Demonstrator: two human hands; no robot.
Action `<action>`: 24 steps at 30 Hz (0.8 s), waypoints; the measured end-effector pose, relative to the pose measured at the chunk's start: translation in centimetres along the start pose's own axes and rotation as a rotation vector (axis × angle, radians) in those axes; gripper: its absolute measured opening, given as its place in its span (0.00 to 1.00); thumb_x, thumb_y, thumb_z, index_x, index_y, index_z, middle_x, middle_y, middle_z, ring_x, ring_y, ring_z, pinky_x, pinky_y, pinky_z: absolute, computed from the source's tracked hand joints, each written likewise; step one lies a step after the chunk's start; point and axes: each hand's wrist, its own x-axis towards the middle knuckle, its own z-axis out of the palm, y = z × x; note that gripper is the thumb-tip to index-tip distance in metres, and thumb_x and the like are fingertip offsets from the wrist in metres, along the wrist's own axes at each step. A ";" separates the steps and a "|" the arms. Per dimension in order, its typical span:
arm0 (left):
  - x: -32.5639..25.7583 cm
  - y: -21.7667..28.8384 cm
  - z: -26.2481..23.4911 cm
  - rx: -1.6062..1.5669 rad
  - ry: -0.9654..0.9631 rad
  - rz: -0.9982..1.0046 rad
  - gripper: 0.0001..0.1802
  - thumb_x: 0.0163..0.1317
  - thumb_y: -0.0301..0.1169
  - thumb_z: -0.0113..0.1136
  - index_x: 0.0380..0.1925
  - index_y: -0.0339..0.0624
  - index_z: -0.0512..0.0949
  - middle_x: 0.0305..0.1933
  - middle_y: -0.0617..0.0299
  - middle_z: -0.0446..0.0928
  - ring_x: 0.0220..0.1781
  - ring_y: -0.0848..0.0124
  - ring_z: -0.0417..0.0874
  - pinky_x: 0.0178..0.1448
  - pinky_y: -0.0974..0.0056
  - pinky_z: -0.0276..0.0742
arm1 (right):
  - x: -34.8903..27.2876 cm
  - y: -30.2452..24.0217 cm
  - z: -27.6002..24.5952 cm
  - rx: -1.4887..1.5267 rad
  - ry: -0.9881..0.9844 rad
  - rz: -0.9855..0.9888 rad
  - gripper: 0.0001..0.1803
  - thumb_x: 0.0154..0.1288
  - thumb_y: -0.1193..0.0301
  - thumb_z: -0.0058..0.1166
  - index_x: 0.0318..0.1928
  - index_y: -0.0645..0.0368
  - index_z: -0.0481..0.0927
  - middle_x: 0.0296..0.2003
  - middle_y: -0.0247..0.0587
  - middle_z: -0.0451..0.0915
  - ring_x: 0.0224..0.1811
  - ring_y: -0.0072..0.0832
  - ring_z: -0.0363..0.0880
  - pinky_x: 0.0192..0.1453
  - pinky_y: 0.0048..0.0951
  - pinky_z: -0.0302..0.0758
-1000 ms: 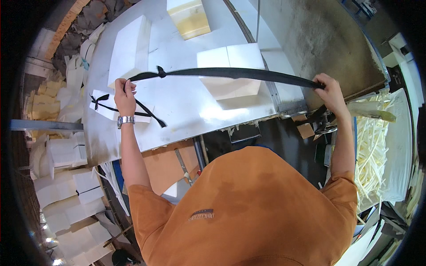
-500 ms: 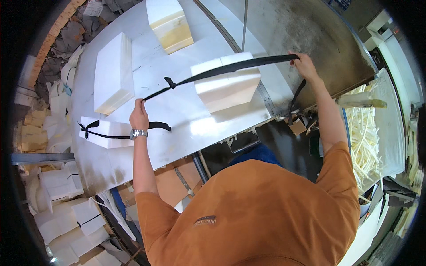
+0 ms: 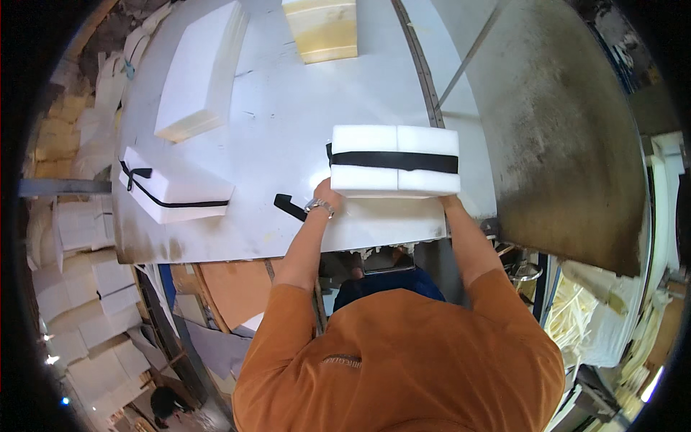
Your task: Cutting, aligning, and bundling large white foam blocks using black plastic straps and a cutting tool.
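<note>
A pair of white foam blocks (image 3: pixel 363 138) stands side by side in front of me, with a flat black strap (image 3: pixel 425 161) laid across both and bending down at their sides. My left hand (image 3: pixel 327 193) grips the bundle at its near left corner, and my right hand (image 3: pixel 450 204) is at the near right corner. The foam hides most of the fingers of both hands, and I cannot see whether they also hold the strap's ends. Left of my left wrist lies another black strap (image 3: pixel 289 207). Farther left, a foam block (image 3: pixel 176 183) has a black strap tied round it with a knot.
The pale table (image 3: pixel 288 108) also carries a long white foam block (image 3: pixel 198 72) and a yellowed foam block (image 3: pixel 324 34) at the back. A stained brown panel (image 3: pixel 568 137) rises on the right. Foam strips (image 3: pixel 568 309) fill a container at lower right; stacked foam (image 3: pixel 108 281) stands left.
My hands were apart, stretching the black strap above the foam blocks. Now both hands have come down to the blocks' near corners, and the strap lies across them. The view has shifted.
</note>
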 end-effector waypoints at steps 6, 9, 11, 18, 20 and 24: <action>3.9 2.3 5.2 -0.309 -0.053 0.001 0.25 0.65 0.45 0.65 0.56 0.42 0.83 0.56 0.40 0.85 0.60 0.42 0.84 0.64 0.48 0.81 | -2.5 1.8 -0.7 0.234 -0.031 0.146 0.27 0.70 0.57 0.62 0.64 0.57 0.79 0.55 0.45 0.86 0.54 0.37 0.85 0.57 0.36 0.81; 5.8 4.8 4.6 -0.342 -0.137 0.097 0.27 0.70 0.48 0.59 0.59 0.39 0.82 0.56 0.41 0.86 0.61 0.46 0.86 0.64 0.50 0.81 | -2.8 2.9 -1.9 0.357 0.025 0.245 0.27 0.73 0.54 0.60 0.65 0.55 0.79 0.54 0.42 0.86 0.51 0.33 0.85 0.52 0.35 0.83; 4.5 -0.5 4.0 -0.351 -0.014 0.093 0.27 0.73 0.45 0.54 0.51 0.27 0.83 0.43 0.39 0.88 0.47 0.51 0.90 0.53 0.53 0.84 | -0.2 -2.9 -2.1 0.779 -0.046 0.502 0.28 0.71 0.50 0.63 0.60 0.58 0.80 0.47 0.41 0.86 0.42 0.32 0.85 0.41 0.36 0.81; -5.0 7.5 2.4 -1.178 -0.608 -0.549 0.17 0.79 0.42 0.53 0.37 0.39 0.79 0.22 0.67 0.73 0.17 0.77 0.65 0.20 0.65 0.54 | -4.2 -9.7 -14.0 1.442 -0.131 0.974 0.28 0.67 0.37 0.65 0.40 0.49 0.82 0.24 0.23 0.71 0.17 0.17 0.62 0.17 0.24 0.47; -8.5 9.5 1.6 -1.379 -0.639 -0.519 0.13 0.78 0.38 0.53 0.35 0.43 0.78 0.22 0.70 0.69 0.18 0.78 0.61 0.21 0.67 0.50 | -4.5 -11.9 -16.7 1.471 -0.061 1.014 0.24 0.66 0.41 0.68 0.36 0.47 0.81 0.22 0.22 0.70 0.16 0.14 0.58 0.17 0.22 0.45; -13.2 13.6 -0.6 -1.573 -0.734 -0.414 0.08 0.78 0.33 0.53 0.36 0.47 0.76 0.21 0.74 0.62 0.19 0.80 0.56 0.23 0.69 0.47 | -6.0 -13.5 -20.6 1.694 0.041 0.900 0.19 0.65 0.49 0.73 0.37 0.48 0.83 0.22 0.21 0.75 0.15 0.14 0.63 0.16 0.20 0.48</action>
